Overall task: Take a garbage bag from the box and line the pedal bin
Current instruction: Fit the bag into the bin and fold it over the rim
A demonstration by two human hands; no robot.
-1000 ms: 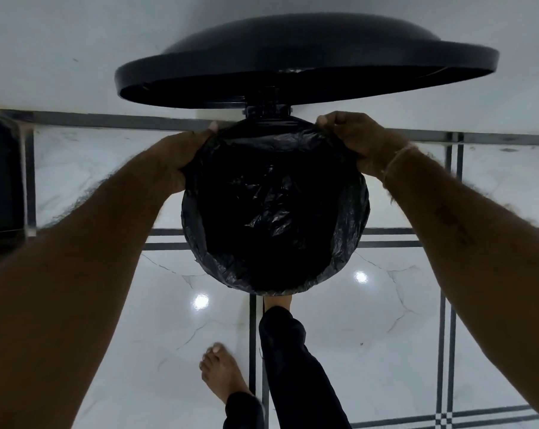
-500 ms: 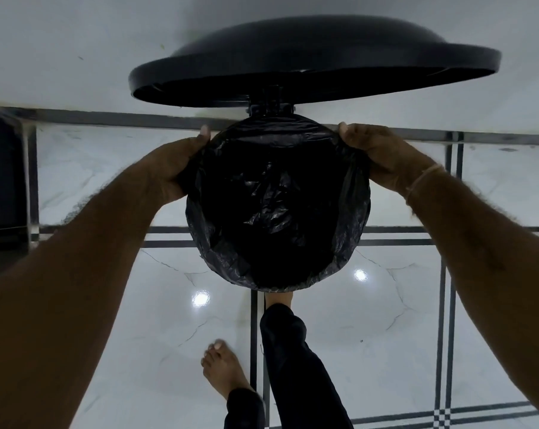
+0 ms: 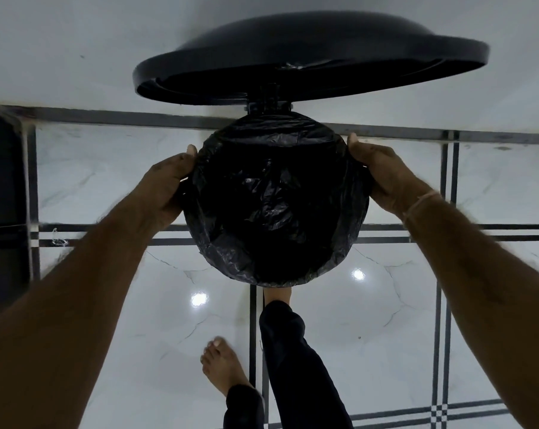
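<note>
I look straight down into a round black pedal bin whose lid (image 3: 311, 63) stands raised at the far side. A black garbage bag (image 3: 274, 199) fills the bin's mouth, its edge folded over the rim all round. My left hand (image 3: 166, 190) grips the bag's folded edge on the bin's left side. My right hand (image 3: 385, 174) grips it on the right side. The bin's body is hidden under the bag. One foot (image 3: 277, 297) reaches under the bin's near edge, where the pedal lies out of sight.
White marble floor (image 3: 385, 320) with dark inlay lines surrounds the bin. My other bare foot (image 3: 222, 366) stands on the floor just near of it. A white wall (image 3: 76, 41) rises behind the bin, and a dark object (image 3: 5, 196) stands at the far left.
Both hands have slid from the far part of the rim down along its sides, toward me, pulling the bag's edge lower over the bin. The lid has stayed up.
</note>
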